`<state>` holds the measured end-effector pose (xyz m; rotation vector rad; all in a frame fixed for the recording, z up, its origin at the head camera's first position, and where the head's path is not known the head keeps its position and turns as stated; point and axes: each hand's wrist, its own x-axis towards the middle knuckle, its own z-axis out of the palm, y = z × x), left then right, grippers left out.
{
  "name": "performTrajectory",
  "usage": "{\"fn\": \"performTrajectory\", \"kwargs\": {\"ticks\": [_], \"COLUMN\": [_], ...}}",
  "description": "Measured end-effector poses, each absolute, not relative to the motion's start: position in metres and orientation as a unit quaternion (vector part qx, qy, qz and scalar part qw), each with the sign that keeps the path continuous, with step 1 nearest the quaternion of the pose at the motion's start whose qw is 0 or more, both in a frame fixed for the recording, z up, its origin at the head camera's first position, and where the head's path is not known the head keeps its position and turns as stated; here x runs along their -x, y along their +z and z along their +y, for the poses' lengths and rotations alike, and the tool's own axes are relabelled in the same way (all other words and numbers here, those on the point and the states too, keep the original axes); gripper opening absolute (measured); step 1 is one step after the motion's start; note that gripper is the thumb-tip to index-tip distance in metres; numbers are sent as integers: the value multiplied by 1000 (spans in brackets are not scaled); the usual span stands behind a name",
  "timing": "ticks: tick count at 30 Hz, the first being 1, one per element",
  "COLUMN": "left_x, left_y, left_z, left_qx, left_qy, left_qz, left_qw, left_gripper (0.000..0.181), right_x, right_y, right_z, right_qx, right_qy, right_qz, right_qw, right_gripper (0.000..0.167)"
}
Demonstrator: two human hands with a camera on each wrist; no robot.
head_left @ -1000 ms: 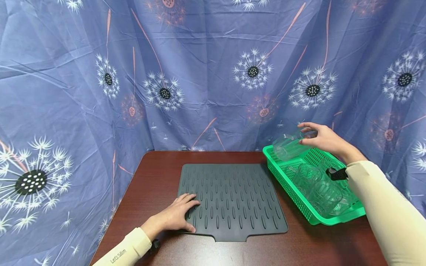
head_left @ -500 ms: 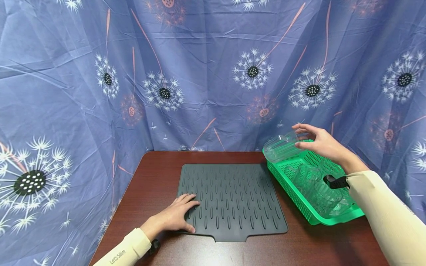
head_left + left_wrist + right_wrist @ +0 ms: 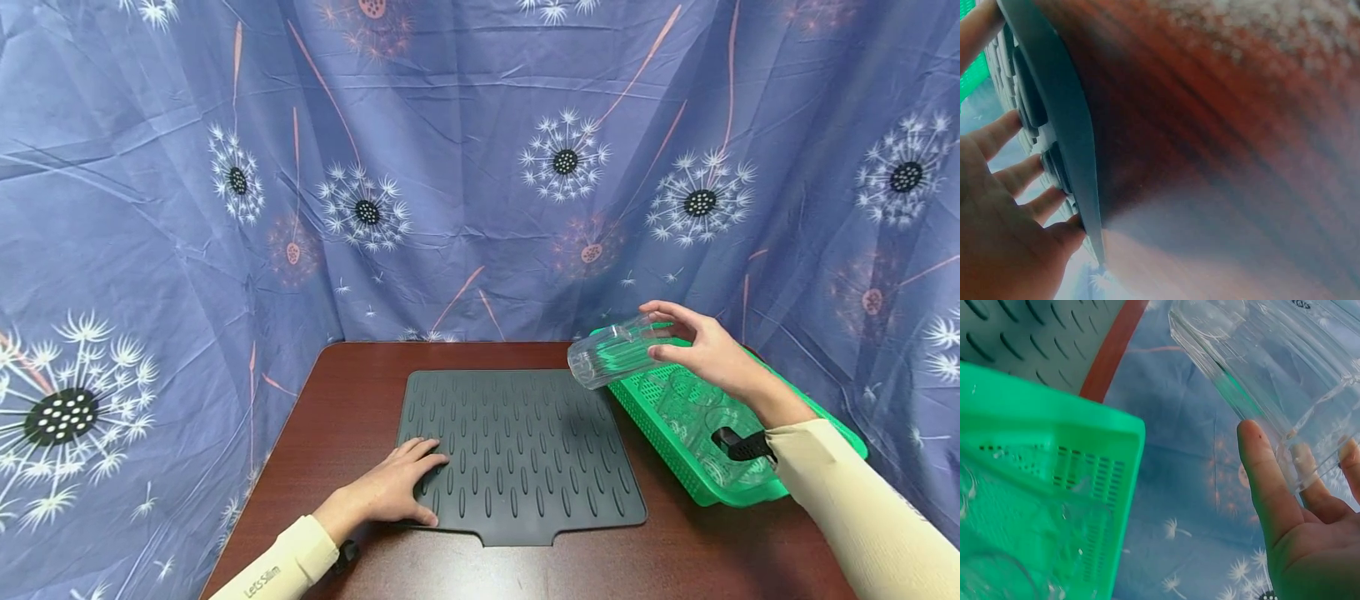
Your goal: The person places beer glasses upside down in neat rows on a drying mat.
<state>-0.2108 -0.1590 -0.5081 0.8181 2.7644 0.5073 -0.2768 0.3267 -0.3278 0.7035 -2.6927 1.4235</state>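
Note:
A clear ribbed drinking glass (image 3: 615,352) hangs tilted in the air, its base toward the left. My right hand (image 3: 701,350) grips it near the rim, thumb and fingers on opposite sides; the right wrist view shows the fingers against the clear wall of the glass (image 3: 1272,369). Below lies a dark grey ridged drying mat (image 3: 517,450). On the mat's left edge rests my left hand (image 3: 393,483), fingers spread and fairly straight. In the left wrist view its fingertips touch the ridges beside the mat's rim (image 3: 1063,119).
The green plastic basket (image 3: 660,442) stands right of the mat, with several clear glasses (image 3: 705,417) inside. Everything stands on a brown wooden table (image 3: 360,375). A blue dandelion-patterned curtain (image 3: 465,183) hangs behind and along the sides.
My right hand has carried the glass left and somewhat downward, from over the basket toward the mat's far right corner. The basket has shifted slightly. My left hand stays in place.

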Motion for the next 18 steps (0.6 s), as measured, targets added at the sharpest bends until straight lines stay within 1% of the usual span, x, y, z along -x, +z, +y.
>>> {"fn": "performTrajectory", "kwargs": {"ticks": [5,11,18], "left_x": [210,210,211], "left_y": [-507,-506,-506], "left_z": [-159,-158,-157], "left_qx": [-281,-284,-284], "left_qy": [164,151,143], "left_qz": [939,941,942], "left_qw": [108,105,105], "left_gripper": [90,90,89], "right_x": [269,259,252], "right_y": [-340,-354,-370], "right_z": [321,313,304], "right_qx": [-249,-241,-226], "right_qy": [486,525,545], "right_qz": [-838,-817,-807], "right_qw": [9,2,10], "right_gripper": [58,56,57]}}
